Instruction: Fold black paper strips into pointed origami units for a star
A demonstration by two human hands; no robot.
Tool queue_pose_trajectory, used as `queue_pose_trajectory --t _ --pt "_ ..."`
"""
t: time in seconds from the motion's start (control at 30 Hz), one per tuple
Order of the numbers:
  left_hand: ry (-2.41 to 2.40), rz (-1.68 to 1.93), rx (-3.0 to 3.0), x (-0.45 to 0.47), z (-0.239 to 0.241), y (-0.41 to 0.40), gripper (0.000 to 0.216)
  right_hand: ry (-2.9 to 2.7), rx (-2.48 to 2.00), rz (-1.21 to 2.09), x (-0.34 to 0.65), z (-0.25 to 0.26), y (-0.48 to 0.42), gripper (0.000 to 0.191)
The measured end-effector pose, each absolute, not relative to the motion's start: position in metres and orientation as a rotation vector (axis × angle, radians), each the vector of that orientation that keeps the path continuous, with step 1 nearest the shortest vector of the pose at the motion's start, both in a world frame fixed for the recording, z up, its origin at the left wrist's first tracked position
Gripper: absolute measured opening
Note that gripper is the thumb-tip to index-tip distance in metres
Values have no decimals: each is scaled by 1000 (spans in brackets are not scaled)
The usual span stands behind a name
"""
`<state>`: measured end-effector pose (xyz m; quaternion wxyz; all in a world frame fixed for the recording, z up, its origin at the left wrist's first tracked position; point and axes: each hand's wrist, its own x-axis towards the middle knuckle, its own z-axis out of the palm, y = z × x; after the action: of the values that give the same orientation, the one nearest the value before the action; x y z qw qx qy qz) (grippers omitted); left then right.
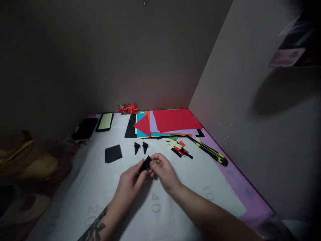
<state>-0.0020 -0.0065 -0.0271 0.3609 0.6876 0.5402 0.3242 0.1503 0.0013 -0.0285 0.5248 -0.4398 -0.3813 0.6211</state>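
A small black piece of paper (145,164), apparently folded, is held between both hands above the white sheet on the table. My left hand (131,179) pinches its left and lower edge between thumb and fingers. On its right edge, my right hand (162,170) is closed with thumb and fingertips. Just beyond the hands lie two small folded black paper pieces (136,148), side by side. To their left rests a stack of black paper squares (113,154). Part of the held paper is hidden behind the fingers.
Coloured paper sheets (175,120) lie by the back wall, beside paper stars (132,108). Paper scraps (179,147) and a yellow-black utility knife (212,152) are on the right. A phone (105,122) and a dark flat object (86,128) lie back left.
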Motion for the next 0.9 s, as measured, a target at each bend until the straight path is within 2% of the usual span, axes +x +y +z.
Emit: queue_pose_trajectory --t 0.17,0.6,0.77,0.9 --pt "1321 856 1463 0 -22 -3 52 -965 -1036 1493 150 -34 2 32" --pt "1250 884 1348 2 -19 -5 45 -1059 -1043 1418 150 -37 3 15" --pt "1149 972 1051 6 -23 -4 58 -1034 -1077 1356 150 -45 5 35" --pt "1173 1008 989 5 -19 -2 51 -1413 -1076 989 160 -44 3 35"
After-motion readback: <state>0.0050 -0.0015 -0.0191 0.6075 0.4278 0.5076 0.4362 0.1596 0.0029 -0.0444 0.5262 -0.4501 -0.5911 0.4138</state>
